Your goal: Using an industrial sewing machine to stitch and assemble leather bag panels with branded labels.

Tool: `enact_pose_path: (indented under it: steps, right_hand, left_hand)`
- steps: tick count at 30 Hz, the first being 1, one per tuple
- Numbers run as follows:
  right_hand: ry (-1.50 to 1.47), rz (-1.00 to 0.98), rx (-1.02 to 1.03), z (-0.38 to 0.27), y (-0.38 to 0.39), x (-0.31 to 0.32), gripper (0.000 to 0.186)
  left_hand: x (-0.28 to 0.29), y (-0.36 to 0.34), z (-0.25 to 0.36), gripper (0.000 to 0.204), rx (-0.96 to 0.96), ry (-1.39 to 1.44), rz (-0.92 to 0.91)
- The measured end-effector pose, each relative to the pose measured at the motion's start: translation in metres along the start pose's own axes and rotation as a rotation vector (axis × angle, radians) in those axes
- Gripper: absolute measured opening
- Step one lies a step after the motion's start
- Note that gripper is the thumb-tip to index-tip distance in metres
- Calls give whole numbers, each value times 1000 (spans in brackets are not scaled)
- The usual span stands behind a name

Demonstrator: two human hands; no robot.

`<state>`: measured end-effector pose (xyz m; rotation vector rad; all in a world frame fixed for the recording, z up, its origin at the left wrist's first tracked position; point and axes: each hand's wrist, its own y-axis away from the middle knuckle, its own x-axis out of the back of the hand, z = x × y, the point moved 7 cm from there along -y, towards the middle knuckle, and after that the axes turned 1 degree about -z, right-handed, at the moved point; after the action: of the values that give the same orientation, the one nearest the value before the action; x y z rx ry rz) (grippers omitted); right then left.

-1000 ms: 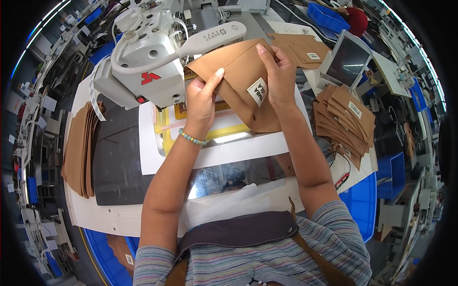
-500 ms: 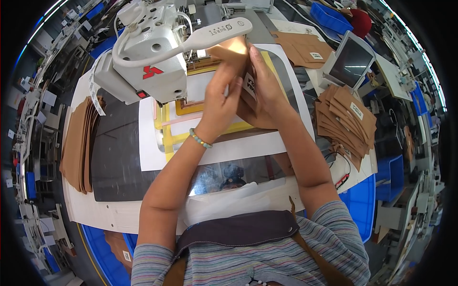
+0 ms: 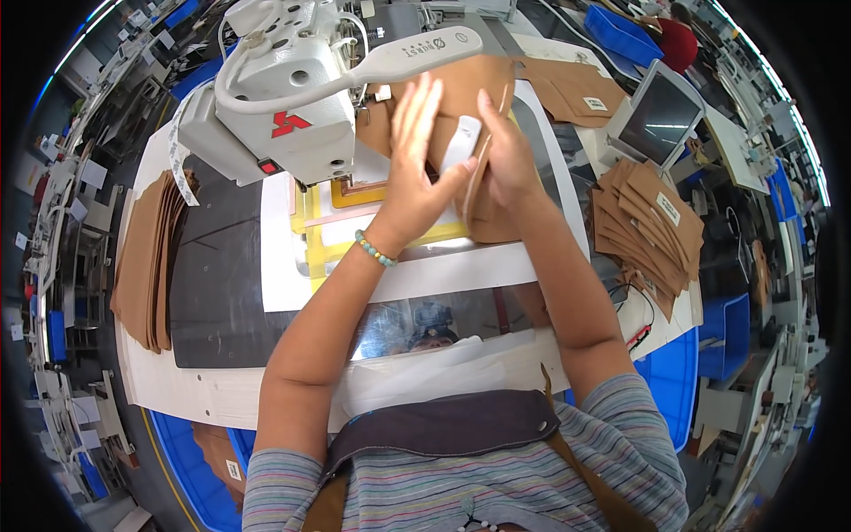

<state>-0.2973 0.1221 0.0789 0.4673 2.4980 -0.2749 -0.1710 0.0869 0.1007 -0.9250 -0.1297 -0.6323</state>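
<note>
A folded piece of brown cloth (image 3: pixel 470 84) with a white label (image 3: pixel 460 146) is held up beside the sewing machine head. My left hand (image 3: pixel 413 173), wearing a beaded bracelet, lies against the cloth with fingers stretched out; its thumb reaches toward the folded edge. On the other side, my right hand (image 3: pixel 511 164) grips the cloth's edge, thumb in front and the other fingers hidden behind. Beneath both hands is a white template sheet (image 3: pixel 425 279) with yellow tape strips and a framed cut-out. The white sewing machine (image 3: pixel 301 133) stands just left of my hands, its lamp arm (image 3: pixel 408 64) above them.
Stacked brown pieces lie at the left (image 3: pixel 146 262) and a fanned pile of labelled pieces (image 3: pixel 643 226) at the right. More brown cloth (image 3: pixel 572 89) sits at the back right, near a screen (image 3: pixel 658 115). Blue bins (image 3: pixel 669 386) stand below the table edge. A person in red (image 3: pixel 674 43) is far off.
The cloth has been turned and spread wider, showing a white label and a pale edge. My left fingers have straightened out against it. My right hand has shifted slightly to the right.
</note>
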Motion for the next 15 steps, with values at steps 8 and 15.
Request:
enact_pose_path:
  steps: [8, 15]
  right_hand:
    - [-145, -78, -156, -15, -5, 22, 49]
    - [-156, -53, -188, -15, -6, 29, 50]
  left_hand:
    - [-1, 4, -18, 101, 133, 84, 216]
    - [1, 4, -22, 102, 191, 213, 247]
